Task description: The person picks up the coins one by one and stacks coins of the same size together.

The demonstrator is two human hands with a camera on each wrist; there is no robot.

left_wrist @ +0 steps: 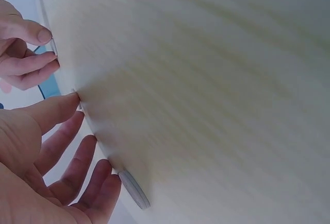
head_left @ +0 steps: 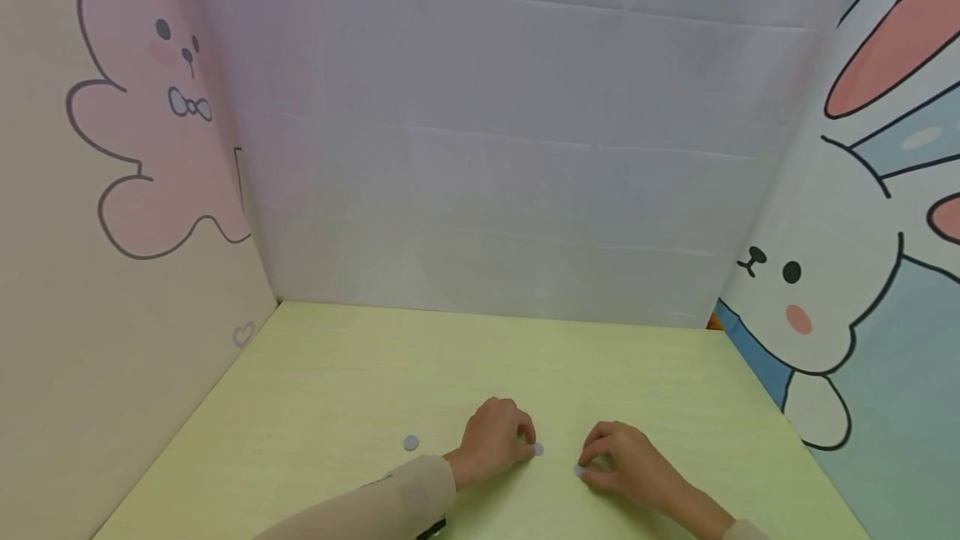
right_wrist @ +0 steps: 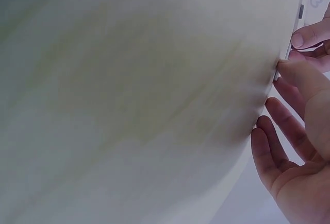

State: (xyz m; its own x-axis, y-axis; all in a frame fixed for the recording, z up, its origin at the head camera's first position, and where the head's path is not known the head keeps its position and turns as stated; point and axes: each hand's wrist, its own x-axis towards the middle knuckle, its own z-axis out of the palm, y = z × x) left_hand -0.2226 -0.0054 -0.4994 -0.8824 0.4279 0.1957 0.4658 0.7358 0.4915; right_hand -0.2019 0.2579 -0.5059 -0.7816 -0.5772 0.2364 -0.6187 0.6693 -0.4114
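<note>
On the yellow table my left hand (head_left: 495,437) pinches a small grey disc (head_left: 539,449) between thumb and forefinger, fingertips down at the surface. To its right my right hand (head_left: 628,467) pinches another small grey disc (head_left: 578,471) the same way, a short gap from the first. In both wrist views the fingers largely hide these discs. A further grey disc (head_left: 411,442) lies flat to the left of my left hand. The left wrist view shows this thick, coin-like disc (left_wrist: 134,189) edge-on, just past the little finger.
A pale yellow tabletop (head_left: 360,365) spreads under both hands. White sheeting (head_left: 495,148) closes off the back. A panel with a pink cartoon animal (head_left: 161,132) stands on the left, and one with a white rabbit (head_left: 825,298) on the right.
</note>
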